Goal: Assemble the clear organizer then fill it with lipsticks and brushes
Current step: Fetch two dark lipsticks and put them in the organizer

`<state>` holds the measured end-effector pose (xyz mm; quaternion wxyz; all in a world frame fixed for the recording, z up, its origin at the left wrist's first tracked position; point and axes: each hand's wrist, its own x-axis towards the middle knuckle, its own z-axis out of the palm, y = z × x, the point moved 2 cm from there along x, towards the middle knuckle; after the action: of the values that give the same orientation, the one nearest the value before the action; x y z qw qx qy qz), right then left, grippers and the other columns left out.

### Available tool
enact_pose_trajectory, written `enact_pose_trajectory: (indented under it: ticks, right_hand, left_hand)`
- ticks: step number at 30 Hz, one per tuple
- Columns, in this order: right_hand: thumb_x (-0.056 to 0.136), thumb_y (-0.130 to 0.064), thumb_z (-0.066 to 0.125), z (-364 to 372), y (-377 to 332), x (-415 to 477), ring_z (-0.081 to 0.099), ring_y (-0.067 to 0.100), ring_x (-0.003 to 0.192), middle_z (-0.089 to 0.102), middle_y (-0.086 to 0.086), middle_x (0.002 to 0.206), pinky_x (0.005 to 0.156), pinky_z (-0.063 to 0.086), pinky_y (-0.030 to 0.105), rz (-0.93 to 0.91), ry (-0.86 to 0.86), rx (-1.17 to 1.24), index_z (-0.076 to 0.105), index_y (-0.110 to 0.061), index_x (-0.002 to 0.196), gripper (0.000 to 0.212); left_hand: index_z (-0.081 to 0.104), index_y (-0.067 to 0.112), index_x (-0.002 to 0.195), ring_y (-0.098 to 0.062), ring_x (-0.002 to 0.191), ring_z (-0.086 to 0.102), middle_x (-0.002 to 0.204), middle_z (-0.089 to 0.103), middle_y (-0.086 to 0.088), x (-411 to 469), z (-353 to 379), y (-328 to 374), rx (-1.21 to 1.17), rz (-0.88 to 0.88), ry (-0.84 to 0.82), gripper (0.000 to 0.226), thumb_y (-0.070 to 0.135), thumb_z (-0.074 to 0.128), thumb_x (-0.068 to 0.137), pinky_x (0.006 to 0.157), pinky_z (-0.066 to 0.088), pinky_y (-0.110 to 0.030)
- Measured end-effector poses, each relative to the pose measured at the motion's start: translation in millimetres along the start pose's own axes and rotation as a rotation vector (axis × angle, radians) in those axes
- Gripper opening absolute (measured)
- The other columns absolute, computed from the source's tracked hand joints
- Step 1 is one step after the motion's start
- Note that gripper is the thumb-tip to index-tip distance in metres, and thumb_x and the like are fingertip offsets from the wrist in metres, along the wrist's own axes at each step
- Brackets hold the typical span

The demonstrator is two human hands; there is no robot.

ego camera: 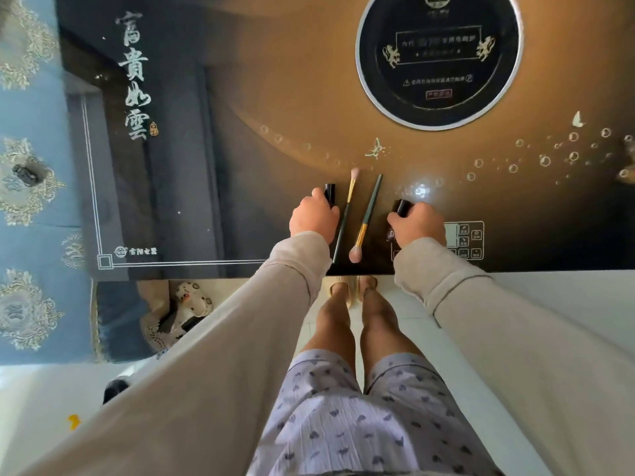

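Two makeup brushes lie side by side near the table's front edge. The left brush (345,214) has a dark handle, a gold ferrule and pink bristles pointing away from me. The right brush (369,214) has its pink bristles toward me. My left hand (313,214) is closed around a black lipstick (330,192), just left of the brushes. My right hand (416,223) is closed around another black lipstick (402,206), just right of them. No clear organizer is in view.
The glossy brown-and-black table (240,132) has a round inset cooktop (438,56) at the back right and a touch control panel (469,240) beside my right hand. A blue patterned sofa (31,201) stands at the left. White floor lies below the table edge.
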<state>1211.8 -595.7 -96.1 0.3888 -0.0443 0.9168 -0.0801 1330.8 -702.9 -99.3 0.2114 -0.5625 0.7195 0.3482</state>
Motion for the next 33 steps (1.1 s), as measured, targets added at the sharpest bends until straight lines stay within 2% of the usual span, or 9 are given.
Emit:
enact_pose_trajectory:
  ticks: [5, 8, 11, 14, 20, 26, 29, 31, 33]
  right_hand:
    - [0.082, -0.021, 0.061, -16, 31, -24, 0.062, 0.032, 0.095, 0.068, 0.019, 0.101, 0.072, 0.041, 0.029, -0.111, -0.021, 0.124, 0.061, -0.002, 0.097, 0.024]
    - [0.083, -0.018, 0.062, -28, 62, -47, 0.062, 0.032, 0.097, 0.068, 0.019, 0.105, 0.072, 0.036, 0.024, -0.166, -0.124, 0.078, 0.063, -0.001, 0.101, 0.025]
    - [0.083, -0.019, 0.063, -39, 98, -71, 0.061, 0.032, 0.098, 0.067, 0.019, 0.107, 0.075, 0.04, 0.027, -0.146, -0.151, 0.067, 0.063, -0.001, 0.106, 0.029]
    - [0.085, -0.018, 0.062, -47, 128, -92, 0.06, 0.033, 0.1, 0.065, 0.019, 0.11, 0.083, 0.046, 0.033, -0.082, -0.134, 0.113, 0.06, -0.001, 0.115, 0.035]
    - [0.084, -0.008, 0.062, -55, 165, -109, 0.054, 0.031, 0.075, 0.056, 0.015, 0.091, 0.053, 0.056, 0.032, 0.037, -0.159, 0.336, 0.06, 0.004, 0.109, 0.027]
    - [0.084, -0.007, 0.063, -54, 206, -110, 0.055, 0.033, 0.076, 0.054, 0.013, 0.079, 0.065, 0.056, 0.041, 0.094, -0.136, 0.441, 0.059, 0.002, 0.108, 0.027]
    - [0.083, -0.012, 0.064, -44, 237, -114, 0.06, 0.035, 0.086, 0.062, 0.02, 0.094, 0.08, 0.055, 0.045, 0.169, -0.136, 0.448, 0.06, 0.002, 0.109, 0.029]
    - [0.084, -0.019, 0.064, -38, 262, -120, 0.061, 0.035, 0.102, 0.065, 0.02, 0.111, 0.089, 0.05, 0.036, 0.224, -0.117, 0.389, 0.061, -0.003, 0.111, 0.032]
    - [0.084, -0.025, 0.063, -36, 287, -129, 0.059, 0.031, 0.108, 0.065, 0.016, 0.118, 0.081, 0.041, 0.023, 0.291, -0.096, 0.389, 0.062, -0.007, 0.113, 0.034]
  left_hand:
    - [0.049, 0.008, 0.12, -0.031, 0.096, 0.063, 0.11, 0.063, -0.015, -29, -9, -20, -0.114, 0.009, -0.145, 0.032, 0.023, 0.049, 0.092, 0.085, 0.055, -0.04]
    - [0.054, 0.004, 0.11, -0.031, 0.088, 0.061, 0.105, 0.065, -0.019, -59, -11, -42, -0.158, 0.001, -0.159, 0.026, 0.02, 0.051, 0.09, 0.079, 0.052, -0.035]
    - [0.057, 0.001, 0.1, -0.034, 0.088, 0.06, 0.102, 0.067, -0.022, -92, -5, -73, -0.104, -0.031, -0.133, 0.023, 0.02, 0.054, 0.087, 0.071, 0.04, -0.029]
    - [0.058, 0.004, 0.106, -0.035, 0.098, 0.063, 0.106, 0.069, -0.019, -121, 5, -104, -0.057, -0.069, -0.19, 0.026, 0.021, 0.056, 0.087, 0.073, 0.042, -0.026]
    - [0.055, 0.007, 0.112, -0.031, 0.105, 0.061, 0.114, 0.066, -0.016, -147, 16, -132, 0.246, -0.021, -0.321, 0.03, 0.026, 0.051, 0.089, 0.083, 0.048, -0.031]
    - [0.055, 0.008, 0.113, -0.033, 0.107, 0.06, 0.114, 0.066, -0.016, -138, 10, -97, 0.32, 0.059, -0.273, 0.03, 0.024, 0.051, 0.088, 0.085, 0.047, -0.03]
    - [0.057, 0.005, 0.111, -0.035, 0.108, 0.06, 0.114, 0.067, -0.018, -133, 8, -61, 0.368, 0.17, -0.245, 0.029, 0.021, 0.052, 0.088, 0.086, 0.046, -0.032]
    - [0.058, 0.005, 0.111, -0.034, 0.109, 0.06, 0.112, 0.068, -0.017, -133, 9, -30, 0.395, 0.245, -0.242, 0.028, 0.02, 0.052, 0.088, 0.086, 0.046, -0.032]
    - [0.057, 0.005, 0.114, -0.033, 0.11, 0.06, 0.113, 0.068, -0.016, -135, 14, 4, 0.413, 0.312, -0.258, 0.03, 0.02, 0.053, 0.089, 0.087, 0.045, -0.031]
